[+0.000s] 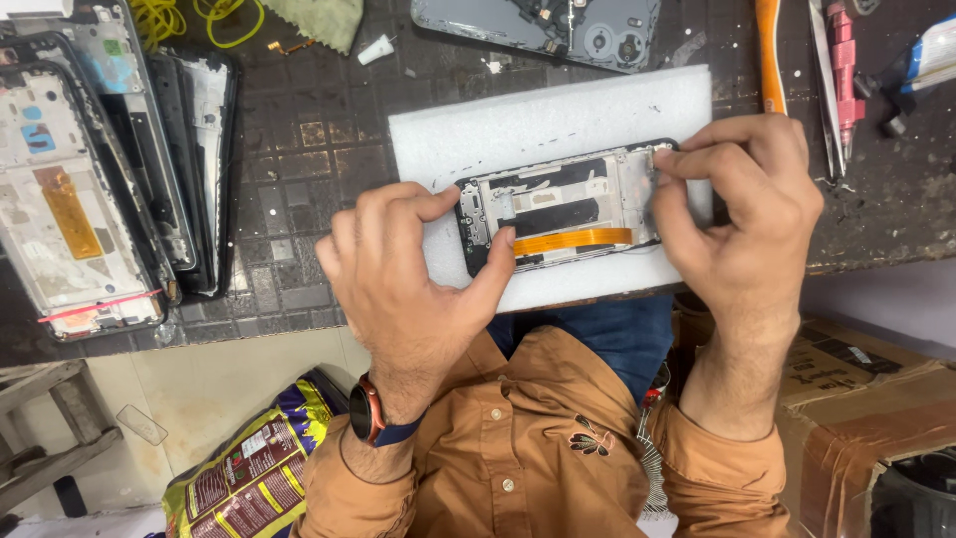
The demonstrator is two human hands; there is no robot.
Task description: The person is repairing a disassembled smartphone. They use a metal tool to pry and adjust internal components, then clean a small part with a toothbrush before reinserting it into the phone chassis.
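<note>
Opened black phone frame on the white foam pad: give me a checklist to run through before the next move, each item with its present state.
1. Opened black phone frame lies wholly on the white foam pad: ok.
2. Left hand steadies the frame's left end: ok.
3. Right hand pinches the right end: ok.
4. Orange flat ribbon cable lies flat and uncreased: ok.
5. Cable's connector seated: cannot tell, the thumb hides it.
6. Orange-handled tool and steel tweezers lie close beside the pad: ok.
</note>
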